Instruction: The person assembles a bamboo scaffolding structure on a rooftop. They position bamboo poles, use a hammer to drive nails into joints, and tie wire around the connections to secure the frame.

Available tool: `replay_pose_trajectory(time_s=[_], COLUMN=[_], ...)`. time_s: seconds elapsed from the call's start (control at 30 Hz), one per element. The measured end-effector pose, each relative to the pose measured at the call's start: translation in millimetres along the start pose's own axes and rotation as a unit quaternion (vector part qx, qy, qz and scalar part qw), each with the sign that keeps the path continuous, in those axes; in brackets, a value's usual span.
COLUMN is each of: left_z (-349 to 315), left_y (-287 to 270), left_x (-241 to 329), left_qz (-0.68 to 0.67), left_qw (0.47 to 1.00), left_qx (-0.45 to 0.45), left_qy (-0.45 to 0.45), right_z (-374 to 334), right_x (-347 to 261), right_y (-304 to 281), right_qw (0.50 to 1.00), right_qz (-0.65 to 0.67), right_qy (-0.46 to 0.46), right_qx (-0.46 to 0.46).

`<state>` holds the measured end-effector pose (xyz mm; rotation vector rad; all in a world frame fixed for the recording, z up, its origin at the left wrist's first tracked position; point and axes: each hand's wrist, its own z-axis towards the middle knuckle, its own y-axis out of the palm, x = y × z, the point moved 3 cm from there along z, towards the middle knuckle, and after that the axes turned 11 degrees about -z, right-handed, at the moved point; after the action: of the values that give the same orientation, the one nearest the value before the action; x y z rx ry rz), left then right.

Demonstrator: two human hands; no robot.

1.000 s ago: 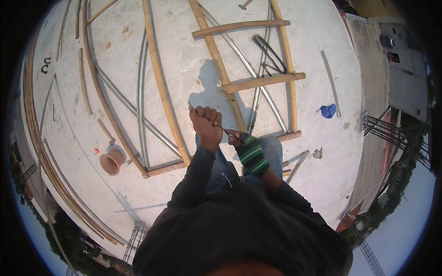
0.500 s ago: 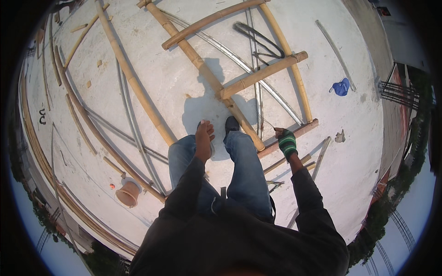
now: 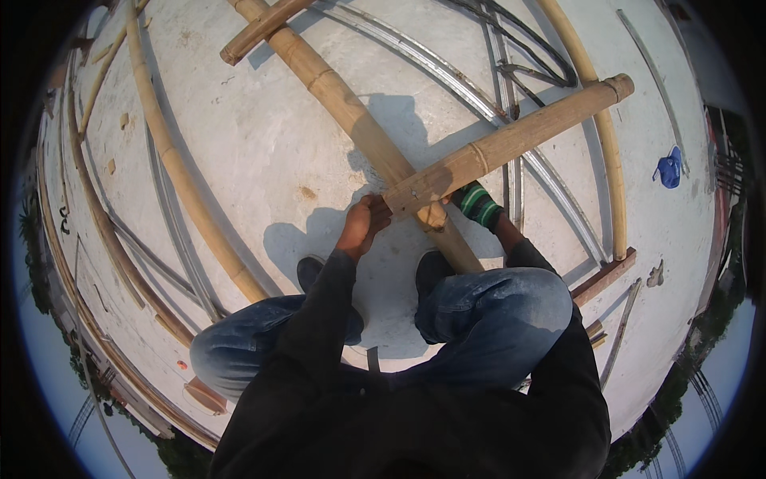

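Observation:
I squat on a pale concrete roof over a bamboo frame. A long thick bamboo pole (image 3: 343,104) runs from the top down to my feet. A shorter bamboo crosspiece (image 3: 511,140) lies across it, slanting up to the right. My left hand (image 3: 363,227), bare, has its fingers closed around the crosspiece's lower end at the joint. My right hand (image 3: 479,203), in a green striped glove, sits just behind the crosspiece beside the joint, its fingers hidden by the bamboo.
Another curved bamboo pole (image 3: 171,160) lies to the left and one (image 3: 602,136) to the right. Grey metal pipes (image 3: 511,136) run under the frame. A blue object (image 3: 669,168) lies far right, with a wooden plank (image 3: 602,275) near my right knee. The roof edge curves along the left.
I have dropped from standing into a squat, and the frame is now much closer. Both hands have come forward onto the joint where the crosspiece meets the long pole.

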<state>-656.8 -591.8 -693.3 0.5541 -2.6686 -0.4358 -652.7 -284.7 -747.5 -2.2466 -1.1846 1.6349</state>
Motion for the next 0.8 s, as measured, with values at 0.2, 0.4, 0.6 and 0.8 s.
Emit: replay_pose_trajectory(time_s=[0.2, 0.4, 0.6, 0.8], left_z=[10, 27, -4, -34], left_y=[25, 33, 26, 53], left_x=[1, -4, 26, 45], left_qz=[-0.059, -0.170, -0.021, 0.231], left_qw=[0.997, 0.959, 0.909, 0.820], left_qx=[-0.023, -0.071, 0.001, -0.017], left_qy=[0.042, 0.214, 0.416, 0.524], right_z=[46, 57, 10, -56], right_x=[7, -1, -68, -136], right_y=[25, 30, -24, -68], right_qw=[0.976, 0.970, 0.974, 0.974], right_qz=[-0.205, -0.238, -0.224, -0.212], right_qy=[-0.074, -0.042, 0.005, 0.046], right_qx=[0.000, 0.019, 0.025, 0.063])
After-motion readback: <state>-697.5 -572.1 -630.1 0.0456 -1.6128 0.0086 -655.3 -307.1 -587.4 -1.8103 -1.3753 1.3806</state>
